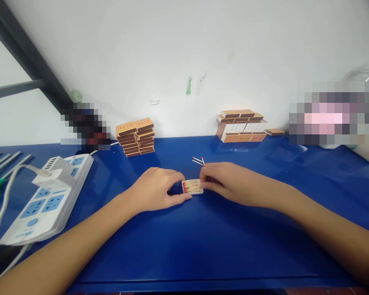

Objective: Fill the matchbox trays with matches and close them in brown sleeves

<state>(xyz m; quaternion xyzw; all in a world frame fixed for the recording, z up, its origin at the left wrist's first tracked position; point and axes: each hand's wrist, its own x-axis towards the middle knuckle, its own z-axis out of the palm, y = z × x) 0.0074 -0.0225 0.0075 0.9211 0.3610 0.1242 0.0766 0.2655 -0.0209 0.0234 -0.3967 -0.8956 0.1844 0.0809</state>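
A small white matchbox tray (193,192) lies on the blue table, filled with red-tipped matches (190,186) whose heads point left. My left hand (156,190) grips the tray's left end between thumb and forefinger. At the tray's right end, my right hand (226,182) has its thumb and fingers pinched together. Whatever they hold is hidden by the fingers. A few loose matches (198,159) rest on the table just behind my right hand, partly covered by it.
Matchboxes stand in a stack (135,137) at the back left, with another pile (242,126) at the back right and a single box (274,132) beside it. A white power strip (49,205) with a cable and green-handled tools (3,176) lie on the left.
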